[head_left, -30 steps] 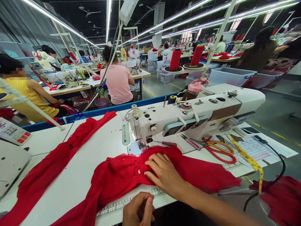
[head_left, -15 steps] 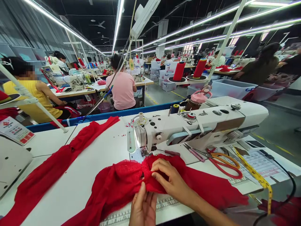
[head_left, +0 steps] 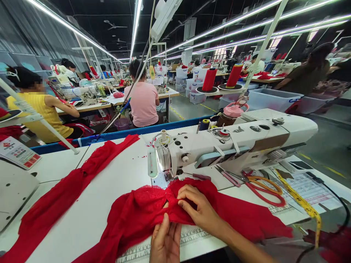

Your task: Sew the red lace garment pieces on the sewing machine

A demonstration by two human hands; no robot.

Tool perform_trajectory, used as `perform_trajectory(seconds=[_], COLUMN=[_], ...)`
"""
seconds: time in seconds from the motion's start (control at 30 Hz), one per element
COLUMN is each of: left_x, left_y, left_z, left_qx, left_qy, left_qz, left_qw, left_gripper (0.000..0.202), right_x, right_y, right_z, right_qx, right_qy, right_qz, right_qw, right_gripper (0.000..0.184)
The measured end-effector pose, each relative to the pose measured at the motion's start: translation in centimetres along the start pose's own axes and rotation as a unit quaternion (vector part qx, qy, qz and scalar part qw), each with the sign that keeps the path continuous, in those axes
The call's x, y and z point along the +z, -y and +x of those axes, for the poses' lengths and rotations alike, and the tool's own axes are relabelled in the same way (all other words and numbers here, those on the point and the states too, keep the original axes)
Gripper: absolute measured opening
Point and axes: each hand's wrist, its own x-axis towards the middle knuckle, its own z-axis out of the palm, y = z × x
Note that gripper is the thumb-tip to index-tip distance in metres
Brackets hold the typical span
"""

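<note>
Because the bottom edge cuts off your left hand [head_left: 166,243] at the wrist and folds of cloth hide its fingertips, I cannot tell whether it grips or only presses. Its fingers point straight to 12 o'clock against the red lace garment [head_left: 128,215]. Your right hand [head_left: 201,211], just at 2 o'clock of the left, is closed in a pinch on a bunched fold of that garment. The needle of the sewing machine [head_left: 233,142] is hidden behind the machine head and the cloth. The small tool beside the scissors [head_left: 264,186] is too blurred to name. A second machine [head_left: 13,188] at 9 o'clock is cut off by the frame.

The garment lies at 6 o'clock on the white worktop [head_left: 120,171], spread over a printed ruler strip [head_left: 137,250] along the near edge, its top reaching the machine's bed. Around you is a long factory hall with strip lights overhead and rows of sewing stations running toward 12 o'clock.

Counted:
- two hands and one garment;
- one long red strip of cloth [head_left: 68,190] running from 8 to 11 o'clock;
- one pair of orange-handled scissors and one yellow tape measure [head_left: 300,201] at 3 o'clock;
- two red thread cones [head_left: 210,79] at 1 o'clock behind the machine;
- two seated people nearest you, a person in a pink top [head_left: 143,100] and a person in a yellow top [head_left: 41,109].
</note>
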Motion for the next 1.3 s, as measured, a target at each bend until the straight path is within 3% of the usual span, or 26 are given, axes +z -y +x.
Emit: perform_trajectory(seconds=[0.27, 0.63, 0.8, 0.93, 1.3], left_x=[-0.5, -1.1, -0.1, 1.0, 2.3], left_y=[-1.0, -1.0, -1.4, -1.8, -2.6], left_z=[0.0, 0.1, -0.4, -0.6, -1.5], left_qx=[0.03, 0.055, 0.06, 0.053, 0.042], left_qy=[-0.039, -0.028, -0.041, -0.081, -0.088], left_qz=[-0.05, -0.055, -0.056, -0.016, -0.024], left_qw=[0.998, 0.997, 0.996, 0.995, 0.995], left_gripper=[0.02, 0.018, 0.012, 0.024, 0.02], right_x=[-0.1, -0.2, -0.1, -0.1, -0.1], right_y=[-0.4, -0.1, -0.2, -0.2, -0.2], right_z=[-0.3, -0.2, -0.3, -0.4, -0.2], right_qx=[-0.013, -0.014, -0.014, -0.014, -0.017], right_qy=[0.003, 0.007, 0.008, 0.013, 0.008], right_qz=[0.005, -0.018, -0.011, -0.007, -0.015], right_qw=[1.0, 1.0, 1.0, 1.0, 1.0], right_gripper=[0.013, 0.015, 0.013, 0.014, 0.014])
